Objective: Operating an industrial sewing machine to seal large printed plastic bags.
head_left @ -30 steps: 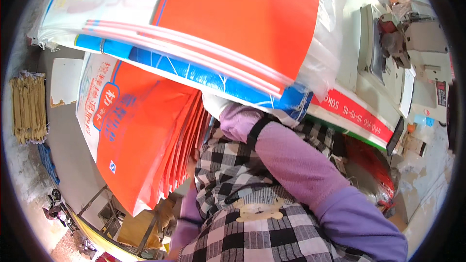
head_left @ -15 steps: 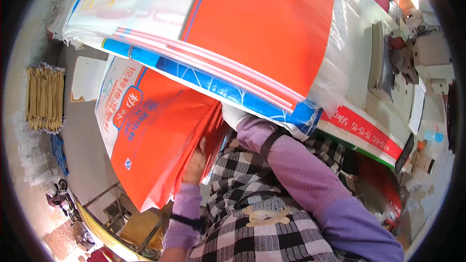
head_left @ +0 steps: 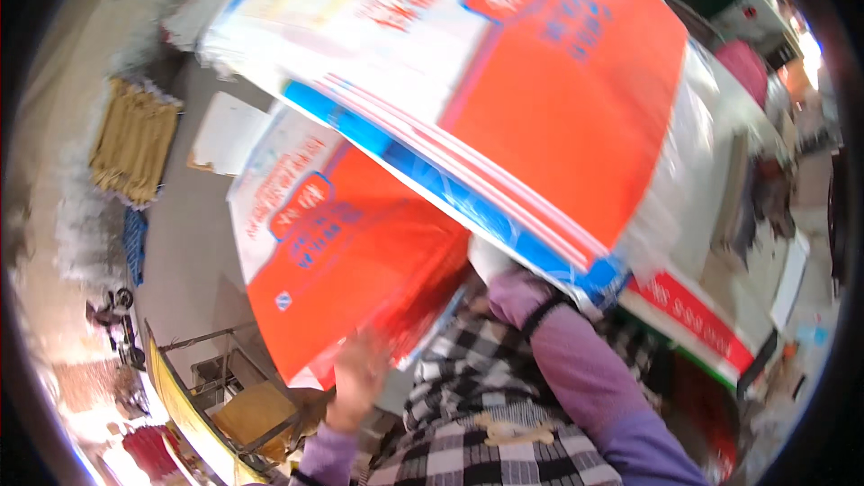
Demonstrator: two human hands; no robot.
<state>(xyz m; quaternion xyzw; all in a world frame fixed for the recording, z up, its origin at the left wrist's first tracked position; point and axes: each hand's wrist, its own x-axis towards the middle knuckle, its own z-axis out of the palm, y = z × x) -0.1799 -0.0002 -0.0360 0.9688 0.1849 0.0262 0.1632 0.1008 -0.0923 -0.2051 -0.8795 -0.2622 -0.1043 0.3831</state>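
Most of the upper view is filled by a large woven sack (head_left: 504, 99), white on its left part and orange on its right, with a blue band and thin red stripes along its lower edge; it is held flat and tilted, high in front of the camera. Below it, a stack of similar orange and white sacks (head_left: 346, 256) is seen, fanned at its lower right edge and blurred by motion. Much of the floor and the bench behind is hidden by these two. To the left, a bundle of yellow-brown strips (head_left: 135, 139) lies on the grey floor (head_left: 180, 243), with a white sheet (head_left: 229, 133) near it. At the lower left, a metal frame trolley (head_left: 225, 396) with a yellowish board is shown. At the right, a red and white sack (head_left: 693, 319) lies beside a cluttered bench. The left hand (head_left: 358, 376) is raised from a purple cuff, fingers spread against the lower edge of the stack; whether anything is gripped cannot be told through the blur. The right arm, in a purple sleeve (head_left: 585, 369), is bent upward under the large sack, and the right hand is hidden behind it, so its grip cannot be told.
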